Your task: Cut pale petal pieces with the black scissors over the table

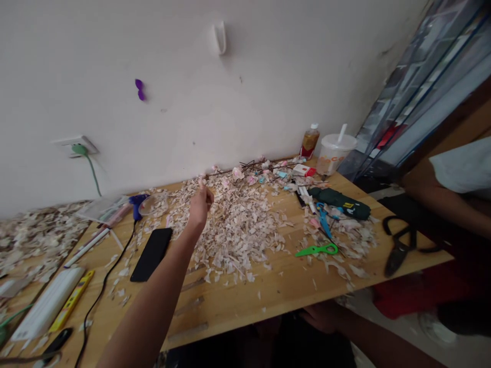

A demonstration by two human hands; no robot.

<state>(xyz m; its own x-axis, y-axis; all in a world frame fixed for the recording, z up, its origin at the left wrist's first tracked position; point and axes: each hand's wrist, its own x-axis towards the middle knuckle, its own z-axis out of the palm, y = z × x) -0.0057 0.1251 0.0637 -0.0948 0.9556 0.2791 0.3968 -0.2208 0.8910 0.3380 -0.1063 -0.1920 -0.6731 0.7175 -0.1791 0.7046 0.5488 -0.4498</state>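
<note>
My left hand (200, 205) reaches out over a wide heap of pale paper-like scraps (238, 230) on the wooden table. Its fingers are curled closed beside a small pale pink flower (201, 180); whether they grip it or a stem I cannot make out. Dark branches (249, 166) with pink and white flowers (238, 173) lie along the wall, to the right of this hand. My right hand (320, 314) is low, below the table's front edge near my lap. Its fingers are mostly hidden in shadow.
A black phone (152, 254), a purple glue gun (137, 204) with its cord and a yellow box knife (72, 300) lie left. Green scissors (316, 249), blue scissors (324, 221), large black scissors (401, 248), a bottle (309, 140) and a lidded cup (334, 153) are right. Another person's arm (445, 197) rests at right.
</note>
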